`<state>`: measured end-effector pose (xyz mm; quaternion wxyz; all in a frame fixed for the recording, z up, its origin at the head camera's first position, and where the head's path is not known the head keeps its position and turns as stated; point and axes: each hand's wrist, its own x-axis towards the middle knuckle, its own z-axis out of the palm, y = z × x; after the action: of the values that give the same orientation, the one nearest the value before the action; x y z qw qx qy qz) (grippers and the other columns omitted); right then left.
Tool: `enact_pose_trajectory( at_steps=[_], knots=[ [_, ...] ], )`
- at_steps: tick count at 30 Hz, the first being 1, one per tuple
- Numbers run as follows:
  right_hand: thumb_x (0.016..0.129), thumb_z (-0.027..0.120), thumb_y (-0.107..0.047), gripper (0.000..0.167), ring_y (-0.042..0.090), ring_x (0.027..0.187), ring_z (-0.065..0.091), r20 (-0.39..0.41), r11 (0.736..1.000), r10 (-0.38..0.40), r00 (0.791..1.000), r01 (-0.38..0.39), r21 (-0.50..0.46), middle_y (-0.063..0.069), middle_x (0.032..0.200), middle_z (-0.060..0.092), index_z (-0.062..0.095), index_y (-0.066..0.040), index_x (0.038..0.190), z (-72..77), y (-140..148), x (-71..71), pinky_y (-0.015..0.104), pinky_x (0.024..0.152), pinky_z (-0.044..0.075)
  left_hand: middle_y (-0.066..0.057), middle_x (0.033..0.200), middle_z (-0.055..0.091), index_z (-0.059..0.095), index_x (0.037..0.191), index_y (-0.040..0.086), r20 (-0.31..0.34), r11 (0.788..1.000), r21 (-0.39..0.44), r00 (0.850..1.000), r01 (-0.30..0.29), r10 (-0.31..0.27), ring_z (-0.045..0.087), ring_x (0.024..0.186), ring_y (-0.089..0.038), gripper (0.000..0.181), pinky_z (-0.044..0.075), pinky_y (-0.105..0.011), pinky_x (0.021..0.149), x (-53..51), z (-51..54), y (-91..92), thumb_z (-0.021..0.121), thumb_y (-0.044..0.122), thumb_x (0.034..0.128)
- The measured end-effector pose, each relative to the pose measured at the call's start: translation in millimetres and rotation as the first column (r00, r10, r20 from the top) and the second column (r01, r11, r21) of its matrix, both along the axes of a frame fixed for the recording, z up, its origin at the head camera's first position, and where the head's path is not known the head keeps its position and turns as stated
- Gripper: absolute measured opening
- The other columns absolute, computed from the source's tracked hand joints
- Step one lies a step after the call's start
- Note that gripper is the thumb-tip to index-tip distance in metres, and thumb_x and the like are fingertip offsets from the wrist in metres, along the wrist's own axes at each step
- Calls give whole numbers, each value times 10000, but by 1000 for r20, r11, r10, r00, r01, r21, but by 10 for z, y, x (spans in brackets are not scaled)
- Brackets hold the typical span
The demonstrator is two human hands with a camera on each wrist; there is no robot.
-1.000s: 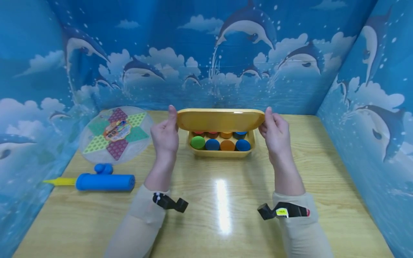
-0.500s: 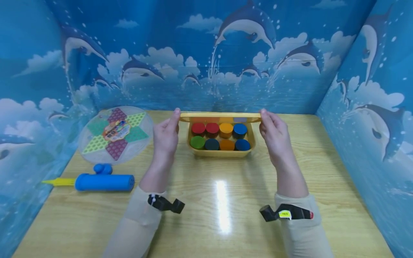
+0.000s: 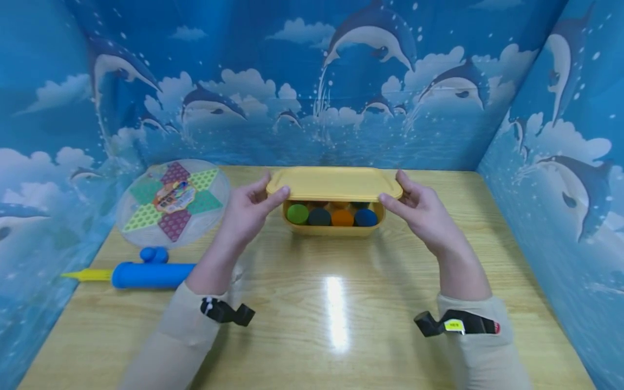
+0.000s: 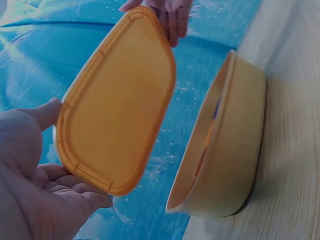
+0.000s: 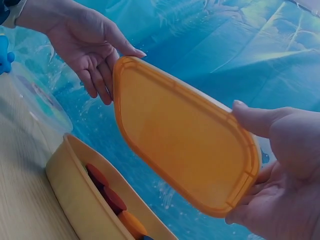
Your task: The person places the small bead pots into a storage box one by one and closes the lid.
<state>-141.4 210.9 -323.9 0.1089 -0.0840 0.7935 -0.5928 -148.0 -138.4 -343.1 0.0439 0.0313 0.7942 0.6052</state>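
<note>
A yellow plastic lid (image 3: 336, 183) hangs above a yellow box (image 3: 336, 231) on the table, apart from its rim. My left hand (image 3: 246, 212) pinches the lid's left end, thumb on top and fingers below. At the other end my right hand (image 3: 429, 218) grips it the same way. Both wrist views show the lid's underside (image 4: 115, 100) and a gap down to the box. Inside the box sit round coloured pieces; a green one (image 3: 297, 214), an orange one (image 3: 342, 218) and a blue one (image 3: 365, 218) show in front. The lid mostly hides the back row.
Left of my left hand lies a clear round board (image 3: 174, 203) with a coloured star pattern. A blue hand pump (image 3: 146, 275) with a yellow nozzle is in front of it, partly behind my left forearm. A dolphin-printed backdrop (image 3: 312, 130) encloses the wooden table (image 3: 302, 325).
The lid has tilted from underside facing the head camera, through edge-on, to its top showing. My thumbs have come onto its top, and my forearms have spread outward. The box has stayed put.
</note>
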Motion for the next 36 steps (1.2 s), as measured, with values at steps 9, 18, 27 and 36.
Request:
enact_pose_trajectory(
  at_steps=[9,18,27,36],
  knots=[
    [1010,765,-190,925,272,1483,432,-34,997,58,998,-60,-54,87,1758,57,138,-66,1678,-28,9,-31,272,1031,549,-44,1668,367,341,1636,119,0,992,-125,999,33,-33,416,1494,-206,1023,496,-368,1143,-52,-64,58,856,553,866],
    [867,911,-140,1126,230,1514,373,-46,999,-28,999,30,31,61,1747,61,120,-69,1667,-152,-48,-57,242,1058,509,-92,1670,354,316,1635,56,-43,989,-145,999,10,-16,374,1517,-224,1142,432,-346,1199,-57,-206,116,973,410,771],
    [825,947,-157,1177,243,1520,359,-28,995,-70,997,72,73,58,1743,72,125,-61,1662,-214,-71,-86,227,1067,493,-85,1687,278,248,1645,44,4,980,-197,1000,-14,15,349,1518,-221,1228,399,-353,1206,-82,-264,166,995,402,738],
    [842,937,-169,1193,285,1518,362,6,984,-56,998,55,171,119,1741,63,81,-30,1662,-299,-91,-212,320,1096,506,-122,1689,281,229,1657,56,35,963,-270,999,-1,10,330,1532,-267,1235,393,-425,1219,-213,-319,186,982,427,751]
  ],
)
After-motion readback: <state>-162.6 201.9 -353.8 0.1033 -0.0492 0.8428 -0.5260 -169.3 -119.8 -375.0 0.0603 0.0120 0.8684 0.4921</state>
